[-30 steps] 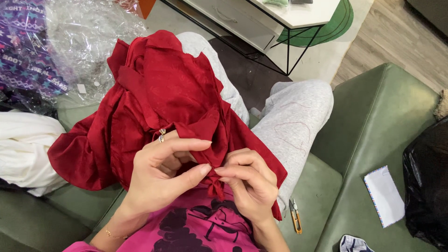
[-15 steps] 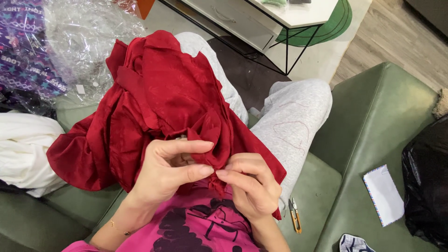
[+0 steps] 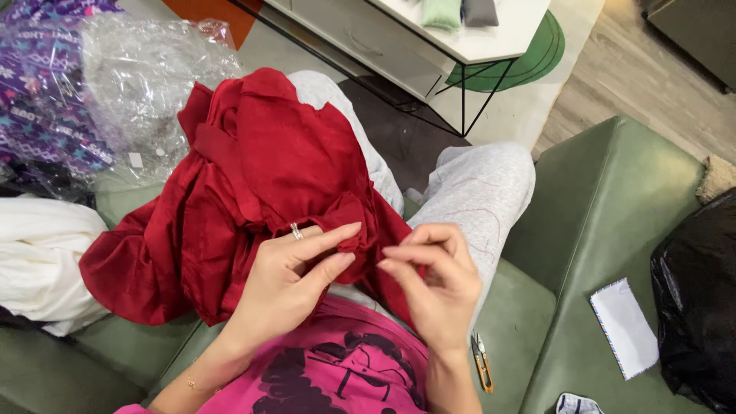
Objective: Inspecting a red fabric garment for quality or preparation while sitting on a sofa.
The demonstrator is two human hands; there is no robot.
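Red garment (image 3: 253,184) on lap: left hand (image 3: 287,280) pinches a fold, right hand (image 3: 433,287) fingertips pinched together beside it.

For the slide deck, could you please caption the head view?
Seated on a green sofa, the left hand pinches a fold of red fabric while the right hand holds pinched fingers beside it.

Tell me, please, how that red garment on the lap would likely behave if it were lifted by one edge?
The red garment would probably hang limp, since it lies in soft folds. It looks thin, so likely light. The left hand pinches a fold easily, suggesting it bunches readily; the right hand is close beside it.
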